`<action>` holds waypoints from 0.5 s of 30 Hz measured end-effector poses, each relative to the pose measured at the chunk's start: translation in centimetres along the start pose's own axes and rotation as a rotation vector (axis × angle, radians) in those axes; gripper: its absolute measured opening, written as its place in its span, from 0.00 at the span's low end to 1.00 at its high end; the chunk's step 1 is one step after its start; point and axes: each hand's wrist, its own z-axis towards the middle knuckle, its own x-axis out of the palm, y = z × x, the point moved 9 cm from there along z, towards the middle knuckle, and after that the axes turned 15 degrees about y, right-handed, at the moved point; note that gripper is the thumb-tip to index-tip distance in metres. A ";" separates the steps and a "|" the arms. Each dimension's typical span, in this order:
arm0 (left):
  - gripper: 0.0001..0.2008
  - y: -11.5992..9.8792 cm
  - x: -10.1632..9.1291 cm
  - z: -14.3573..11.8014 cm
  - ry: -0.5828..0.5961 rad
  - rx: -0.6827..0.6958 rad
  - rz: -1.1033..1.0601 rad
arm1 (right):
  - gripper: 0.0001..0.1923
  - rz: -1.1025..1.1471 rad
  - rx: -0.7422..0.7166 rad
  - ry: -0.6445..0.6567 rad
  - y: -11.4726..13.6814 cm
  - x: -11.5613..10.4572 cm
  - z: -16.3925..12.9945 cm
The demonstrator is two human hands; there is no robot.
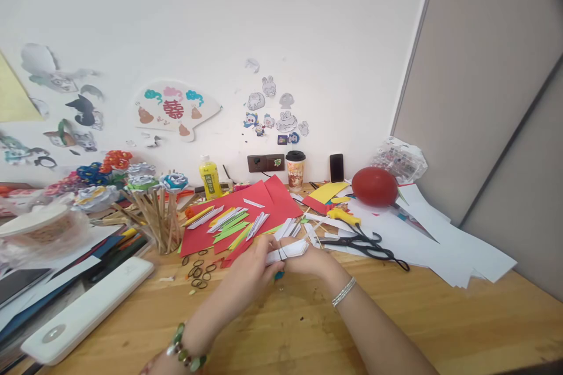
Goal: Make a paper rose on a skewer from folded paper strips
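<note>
Both forearms are reaching over the tabletop [308,328]; left hand [250,272] and right hand [310,261] fingers are pinching a folded white paper bundle [292,251] beside scissors [372,244].

— Can you read anything from where you sit?
— You can make out a red double-happiness sign, 囍, on the fan-shaped paper cutout [176,110] on the wall [308,23]; the print on your cup [295,170] and yellow bottle [210,178] is too blurred.
</note>
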 end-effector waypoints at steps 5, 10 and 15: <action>0.16 -1.9 0.7 0.1 -0.152 0.196 0.377 | 0.09 0.037 -0.022 -0.136 0.1 -0.8 -0.7; 0.10 -0.5 0.4 0.1 -0.363 0.126 0.217 | 0.08 0.008 0.058 -0.220 -0.4 -1.1 0.6; 0.12 3.4 -0.5 -0.6 -0.584 -0.080 -0.453 | 0.18 -0.055 0.024 -0.481 1.1 -2.5 0.3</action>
